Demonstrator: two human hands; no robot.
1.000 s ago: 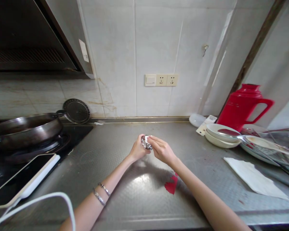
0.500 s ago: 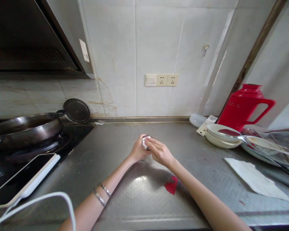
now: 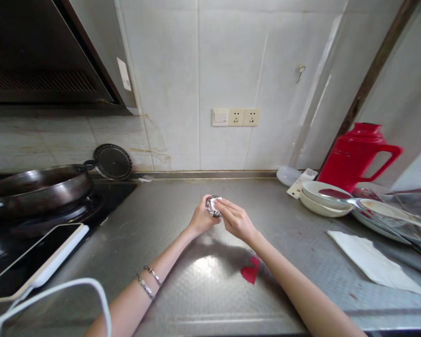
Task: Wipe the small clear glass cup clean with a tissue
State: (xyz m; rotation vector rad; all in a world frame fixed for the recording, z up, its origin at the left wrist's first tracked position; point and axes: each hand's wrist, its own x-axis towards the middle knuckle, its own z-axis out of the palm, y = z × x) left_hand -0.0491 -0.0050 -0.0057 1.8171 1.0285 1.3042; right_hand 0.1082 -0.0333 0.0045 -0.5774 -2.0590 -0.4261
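Both hands meet above the middle of the steel counter (image 3: 182,281). My left hand (image 3: 200,218) is closed round a small shiny metal object (image 3: 211,211). My right hand (image 3: 235,218) presses a small white wad (image 3: 214,204), paper or cloth, against that object with pinched fingers. What the metal object is stays unclear, since the fingers cover most of it. Two bracelets (image 3: 148,282) sit on my left wrist.
A dark wok (image 3: 35,187) sits on the stove at left, with a round lid (image 3: 112,162) against the wall. A phone (image 3: 31,260) with a white cable (image 3: 56,295) lies front left. Right: stacked bowls (image 3: 323,199), plates, a red jug (image 3: 358,154), a paper sheet (image 3: 372,262). A red scrap (image 3: 250,271) lies on the counter.
The hands dipped slightly toward the counter and came back up. The white wad has shifted over the metal object between my fingers; the grip is otherwise the same.
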